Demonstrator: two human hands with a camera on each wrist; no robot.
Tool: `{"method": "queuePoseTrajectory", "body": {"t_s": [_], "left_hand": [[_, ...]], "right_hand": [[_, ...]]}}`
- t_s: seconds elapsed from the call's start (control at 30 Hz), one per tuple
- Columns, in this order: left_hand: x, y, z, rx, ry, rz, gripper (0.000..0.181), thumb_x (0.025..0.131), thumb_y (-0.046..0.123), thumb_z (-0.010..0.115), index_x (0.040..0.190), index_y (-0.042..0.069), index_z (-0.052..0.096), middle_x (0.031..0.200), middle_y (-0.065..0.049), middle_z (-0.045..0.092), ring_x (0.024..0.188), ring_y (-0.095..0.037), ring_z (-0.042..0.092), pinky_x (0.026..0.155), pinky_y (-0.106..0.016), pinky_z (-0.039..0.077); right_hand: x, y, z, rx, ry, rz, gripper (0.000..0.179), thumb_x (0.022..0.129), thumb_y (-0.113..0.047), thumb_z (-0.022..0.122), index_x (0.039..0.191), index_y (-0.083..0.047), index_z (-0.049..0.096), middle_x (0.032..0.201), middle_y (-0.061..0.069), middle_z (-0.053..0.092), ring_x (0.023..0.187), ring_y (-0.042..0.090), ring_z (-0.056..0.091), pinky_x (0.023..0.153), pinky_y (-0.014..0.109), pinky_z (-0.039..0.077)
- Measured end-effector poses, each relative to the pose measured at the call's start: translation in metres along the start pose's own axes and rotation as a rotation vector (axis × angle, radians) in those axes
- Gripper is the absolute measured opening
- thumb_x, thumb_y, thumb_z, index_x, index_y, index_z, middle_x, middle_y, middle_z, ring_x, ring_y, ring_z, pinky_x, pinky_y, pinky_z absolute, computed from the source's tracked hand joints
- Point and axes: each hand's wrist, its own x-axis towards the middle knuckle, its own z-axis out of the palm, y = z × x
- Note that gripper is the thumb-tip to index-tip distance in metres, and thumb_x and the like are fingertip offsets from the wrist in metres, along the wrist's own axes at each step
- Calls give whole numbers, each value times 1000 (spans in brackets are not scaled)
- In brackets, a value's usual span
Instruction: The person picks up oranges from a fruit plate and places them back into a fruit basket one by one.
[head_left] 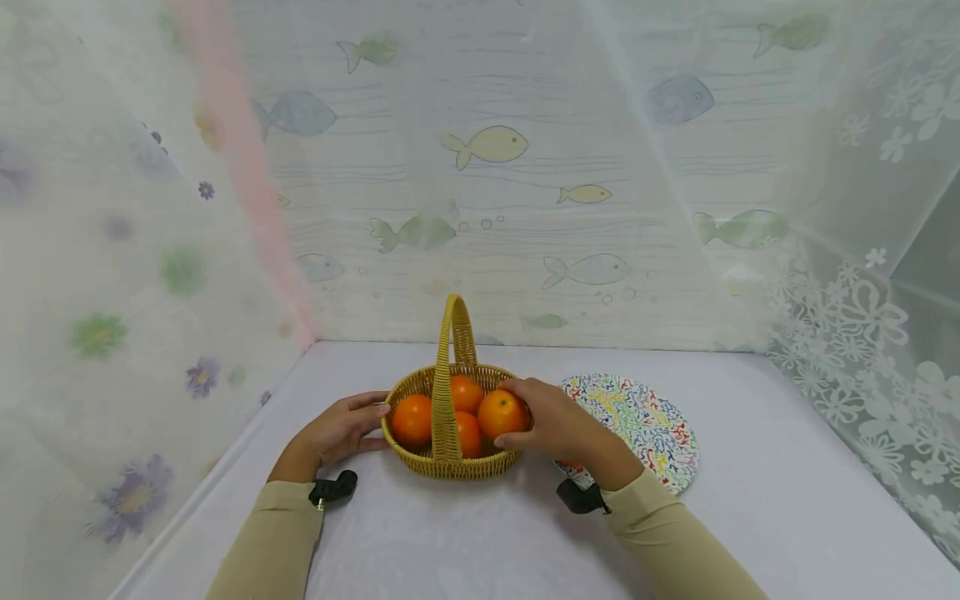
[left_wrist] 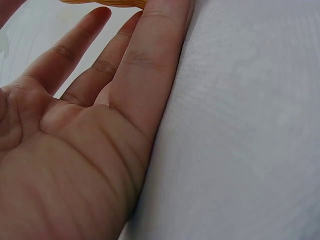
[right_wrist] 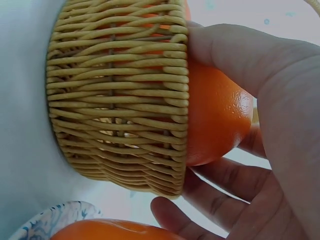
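Note:
A yellow wicker basket [head_left: 468, 471] with a tall arched handle holds several oranges [head_left: 412, 421]. My right hand [head_left: 558, 421] grips an orange [head_left: 503, 414] at the basket's right side, thumb in front and fingers behind. In the right wrist view this orange [right_wrist: 217, 117] sits partly below the rim of the woven wall [right_wrist: 120, 100]. On the left, my left hand [head_left: 348, 429] touches the basket's side with its fingertips. The left wrist view shows the fingers of that hand [left_wrist: 75, 130] nearly straight, a strip of basket [left_wrist: 107, 2] above them.
A round plate [head_left: 652, 425] with a multicoloured squiggle pattern lies right of the basket, partly under my right forearm. Another orange [right_wrist: 115, 230] is at the plate, mostly hidden by my right wrist in the head view. A white cloth [head_left: 420, 542] covers the table; patterned curtains hang behind.

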Motion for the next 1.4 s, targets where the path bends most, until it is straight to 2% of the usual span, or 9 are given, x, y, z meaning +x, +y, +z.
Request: {"method": "queuePoseTrajectory", "body": {"t_s": [0.17,0.33,0.57,0.83,1.17,1.4], "left_hand": [[0,0,-1,-9,-29,16,62,106,22,60,159,2,35,146,-8,57,124,-19,65,102,-50,56],[0,-1,-2,-7,-30,18,62,106,22,60,159,1,34,146,-8,57,124,-19,65,102,-51,56],[1,-4,-4,-9,-28,13,62,106,23,60,158,0,34,146,-8,57,124,-19,65,102,-51,56],[0,-2,-3,6,-32,14,63,107,24,59,158,0,33,146,-8,57,124,-19,64,102,-50,56],[0,-1,-2,1,-5,-5,61,106,24,61,157,2,37,150,-11,55,125,-20,64,102,-50,56],[1,-1,-1,1,5,-7,62,105,25,63,157,2,37,152,-13,53,126,-20,64,101,-50,57]], "right_hand": [[1,1,4,-19,3,4,73,83,-46,86,145,-19,56,127,-3,64,109,14,60,97,38,54],[1,1,5,-30,-8,3,73,85,-47,84,146,-19,55,129,-3,64,109,14,59,97,38,53],[-1,0,5,-23,-21,-38,75,89,-43,80,152,-14,51,137,6,63,114,20,59,98,43,53],[-2,-1,5,-44,-25,-36,75,92,-42,78,155,-14,48,146,11,58,123,25,59,104,46,52],[-1,-2,5,-77,-34,-64,61,96,-37,73,146,-6,58,137,9,65,119,24,61,104,45,52],[0,-2,7,-83,-32,-60,54,96,-36,73,142,-10,63,130,5,67,112,19,61,98,40,54]]}}
